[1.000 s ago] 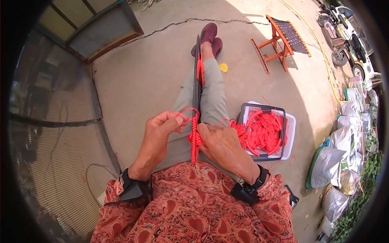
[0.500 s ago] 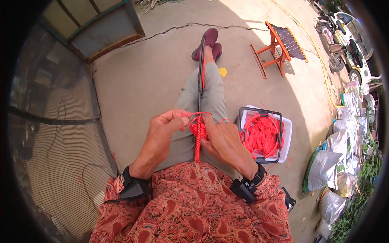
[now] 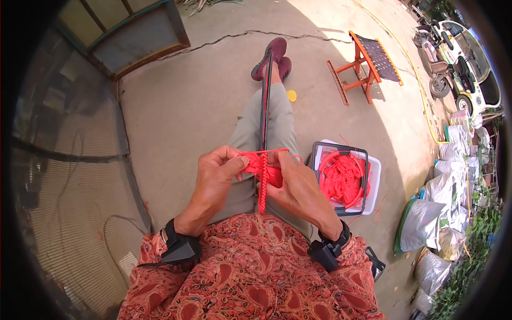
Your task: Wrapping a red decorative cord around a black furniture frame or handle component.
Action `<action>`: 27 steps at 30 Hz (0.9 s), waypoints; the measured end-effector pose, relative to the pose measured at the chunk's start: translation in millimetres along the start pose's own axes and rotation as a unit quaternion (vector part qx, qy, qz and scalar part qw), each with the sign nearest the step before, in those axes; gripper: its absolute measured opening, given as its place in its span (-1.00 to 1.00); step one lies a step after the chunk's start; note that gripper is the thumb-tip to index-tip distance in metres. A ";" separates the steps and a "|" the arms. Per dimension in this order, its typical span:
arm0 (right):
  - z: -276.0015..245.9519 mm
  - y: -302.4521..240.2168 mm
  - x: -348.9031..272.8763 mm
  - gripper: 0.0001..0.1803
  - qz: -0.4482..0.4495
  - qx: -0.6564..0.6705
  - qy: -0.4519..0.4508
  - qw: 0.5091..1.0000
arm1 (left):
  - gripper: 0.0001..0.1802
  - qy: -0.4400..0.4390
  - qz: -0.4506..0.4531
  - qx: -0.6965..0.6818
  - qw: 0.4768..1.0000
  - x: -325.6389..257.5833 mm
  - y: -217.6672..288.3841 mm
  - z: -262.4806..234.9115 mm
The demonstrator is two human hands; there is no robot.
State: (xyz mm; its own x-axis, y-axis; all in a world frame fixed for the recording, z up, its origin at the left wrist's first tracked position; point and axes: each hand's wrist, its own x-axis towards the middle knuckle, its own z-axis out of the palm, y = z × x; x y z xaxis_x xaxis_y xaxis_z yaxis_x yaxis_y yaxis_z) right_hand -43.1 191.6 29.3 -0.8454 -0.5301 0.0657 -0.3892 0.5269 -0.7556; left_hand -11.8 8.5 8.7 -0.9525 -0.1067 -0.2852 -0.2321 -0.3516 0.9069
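Observation:
A bundle of red cord (image 3: 273, 176) lies crosswise under a narrow strip wound with red cord (image 3: 262, 193), which runs along a dark bar (image 3: 264, 114) above my legs. My left hand (image 3: 212, 178) is closed on the bundle's left end, thumb against the fingers. On the other side, my right hand (image 3: 296, 180) closes around the bundle's right end, its fingertips partly hidden. One red strand stretches across the top of the wound strip between both hands, and a small loop of it stands out beyond the right hand.
Right of my knees, a white basin (image 3: 375, 184) with a dark-rimmed basket holds loose red cord. Farther off stands an orange folding stool (image 3: 367, 64) with a dark woven seat. Several filled sacks (image 3: 421, 224) line the right. A ribbed sheet (image 3: 80, 213) borders the left.
The red bundle has slid left beneath the wound strip, so its left end now sits in my left fingers. The strand's loop on the left has been drawn in.

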 end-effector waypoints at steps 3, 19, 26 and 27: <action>-8.6 -2.3 -5.9 -0.67 0.033 0.001 -0.034 0.999 | -0.89 0.012 0.017 0.039 0.999 -1.1 8.7 -9.0; -13.4 6.9 24.8 -0.79 -0.137 0.082 0.088 0.983 | -0.86 0.026 0.071 0.004 0.997 11.3 26.9 -0.8; -13.1 -15.2 34.5 -0.75 -0.142 -0.044 0.088 0.985 | -0.88 0.034 0.108 0.016 0.993 9.3 26.8 1.4; -13.2 -17.4 36.4 -0.72 -0.146 -0.058 0.096 0.983 | -0.88 0.035 0.109 0.018 0.993 8.4 28.1 1.5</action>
State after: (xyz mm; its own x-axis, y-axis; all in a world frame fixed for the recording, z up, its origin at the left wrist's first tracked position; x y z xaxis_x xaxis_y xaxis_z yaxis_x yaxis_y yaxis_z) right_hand -71.9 171.9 53.5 -0.7400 -0.5412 0.3995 -0.6557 0.4480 -0.6078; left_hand -26.5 -0.9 32.2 -0.9652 -0.2410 -0.1013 -0.0307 -0.2804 0.9594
